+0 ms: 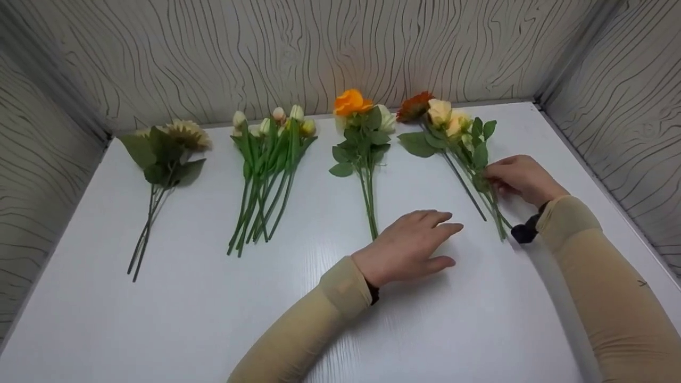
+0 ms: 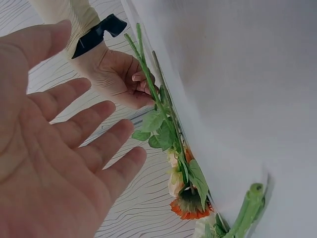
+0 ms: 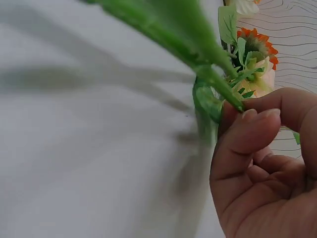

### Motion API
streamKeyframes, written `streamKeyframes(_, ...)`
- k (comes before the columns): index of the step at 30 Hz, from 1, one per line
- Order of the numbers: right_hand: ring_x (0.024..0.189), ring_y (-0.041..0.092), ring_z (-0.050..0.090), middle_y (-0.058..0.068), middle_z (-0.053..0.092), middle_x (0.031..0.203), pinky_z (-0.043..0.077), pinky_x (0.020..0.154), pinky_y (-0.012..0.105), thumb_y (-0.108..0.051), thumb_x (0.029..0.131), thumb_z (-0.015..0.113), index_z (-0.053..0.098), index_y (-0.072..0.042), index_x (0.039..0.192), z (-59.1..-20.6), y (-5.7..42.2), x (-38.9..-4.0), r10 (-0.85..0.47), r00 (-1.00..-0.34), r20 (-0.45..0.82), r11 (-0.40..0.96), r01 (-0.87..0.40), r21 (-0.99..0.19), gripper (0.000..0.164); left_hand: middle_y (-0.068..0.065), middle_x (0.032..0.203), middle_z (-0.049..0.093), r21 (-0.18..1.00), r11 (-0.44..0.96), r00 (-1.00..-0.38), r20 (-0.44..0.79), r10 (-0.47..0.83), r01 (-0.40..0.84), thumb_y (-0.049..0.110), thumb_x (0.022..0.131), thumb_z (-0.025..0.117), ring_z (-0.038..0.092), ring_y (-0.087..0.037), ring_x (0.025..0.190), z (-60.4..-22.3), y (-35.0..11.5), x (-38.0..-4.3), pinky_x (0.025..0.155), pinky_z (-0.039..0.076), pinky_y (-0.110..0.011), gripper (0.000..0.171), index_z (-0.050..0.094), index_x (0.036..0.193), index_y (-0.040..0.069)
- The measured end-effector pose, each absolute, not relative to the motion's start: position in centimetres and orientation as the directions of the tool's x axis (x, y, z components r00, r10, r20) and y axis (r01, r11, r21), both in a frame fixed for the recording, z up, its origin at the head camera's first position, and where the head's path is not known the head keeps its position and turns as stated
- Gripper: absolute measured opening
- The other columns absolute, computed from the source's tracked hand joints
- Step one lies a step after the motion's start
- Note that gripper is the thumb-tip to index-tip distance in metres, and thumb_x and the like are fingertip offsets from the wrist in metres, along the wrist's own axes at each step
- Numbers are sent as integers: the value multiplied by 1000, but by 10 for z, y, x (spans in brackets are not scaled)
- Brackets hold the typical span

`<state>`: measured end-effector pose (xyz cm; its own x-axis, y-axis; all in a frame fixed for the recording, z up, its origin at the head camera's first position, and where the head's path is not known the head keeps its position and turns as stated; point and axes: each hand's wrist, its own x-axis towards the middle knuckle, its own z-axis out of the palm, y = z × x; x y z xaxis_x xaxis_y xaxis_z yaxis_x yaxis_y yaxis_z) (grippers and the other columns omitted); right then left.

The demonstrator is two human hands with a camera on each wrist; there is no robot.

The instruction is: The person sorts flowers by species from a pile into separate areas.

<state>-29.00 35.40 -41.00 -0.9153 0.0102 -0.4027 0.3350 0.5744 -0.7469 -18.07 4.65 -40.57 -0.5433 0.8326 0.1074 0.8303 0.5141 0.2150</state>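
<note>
My right hand (image 1: 524, 178) pinches a green stem of the peach roses (image 1: 440, 113) at the right of the table. Thumb and forefinger meet on that stem (image 3: 225, 87) in the right wrist view. Against the roses lies a rust-orange gerbera (image 1: 415, 108) with a dark straight stem, apart from my fingers. My left hand (image 1: 412, 244) is held over the table with its fingers spread, holding nothing. It overlaps the lower stem ends of a bunch with an orange flower (image 1: 351, 102) and white blooms. The left wrist view shows its bare palm (image 2: 54, 163).
Left of centre lies a bunch of white and yellowish tulips (image 1: 271, 143) with several crossing stems. Two cream flowers (image 1: 183, 134) with broad leaves lie farther left. A wood-patterned wall (image 1: 298, 48) rises behind the white table (image 1: 175, 319), with side walls at both ends.
</note>
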Motion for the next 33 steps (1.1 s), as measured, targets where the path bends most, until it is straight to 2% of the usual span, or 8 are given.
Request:
streamKeyframes(9, 84, 12, 61, 5, 65, 102, 58, 79, 29, -30, 101, 60, 51, 8, 136, -398, 370, -282, 52, -934, -354, 589, 315, -744, 52, -4, 155, 47, 237, 516, -549, 95, 831, 823, 44, 102, 61, 39, -16, 145, -407, 46, -184, 119, 25, -27, 59, 47, 153, 17)
streamKeyframes(16, 85, 11, 60, 1, 63, 103, 56, 79, 27, -39, 103, 59, 51, 4, 135, -388, 388, -276, 119, -955, -270, 599, 286, -748, 54, -5, 155, 48, 284, 531, -574, 92, 814, 798, 42, 103, 61, 41, -17, 144, -407, 42, -187, 119, 27, -28, 58, 49, 153, 15)
streamKeyframes(19, 89, 13, 60, -2, 63, 103, 55, 78, 24, -42, 102, 60, 53, -1, 134, -382, 387, -272, 147, -963, -225, 544, 269, -795, 52, -4, 152, 51, 324, 557, -613, 100, 784, 765, 41, 104, 61, 45, -17, 141, -405, 39, -189, 117, 32, -28, 54, 52, 150, 16)
streamKeyframes(23, 93, 13, 61, -3, 65, 106, 55, 75, 22, -40, 101, 64, 54, -4, 131, -374, 369, -268, 162, -977, -140, 427, 197, -882, 47, 0, 144, 58, 430, 605, -704, 108, 702, 670, 38, 104, 61, 52, -15, 134, -400, 33, -193, 110, 41, -28, 46, 58, 145, 16)
streamKeyframes(28, 94, 17, 62, 6, 66, 112, 55, 73, 23, -30, 99, 69, 56, 0, 126, -366, 325, -263, 133, -991, -23, 248, 55, -967, 42, 3, 135, 64, 607, 620, -821, 99, 562, 497, 35, 104, 61, 59, -12, 124, -390, 24, -199, 101, 48, -27, 39, 65, 138, 15)
streamKeyframes(33, 92, 23, 60, 15, 63, 112, 56, 76, 25, -28, 98, 71, 59, 3, 127, -357, 274, -253, 29, -997, 74, 149, -69, -986, 44, 2, 130, 67, 741, 570, -884, 68, 462, 355, 33, 104, 63, 64, -11, 110, -382, 14, -206, 92, 52, -27, 38, 66, 136, 14)
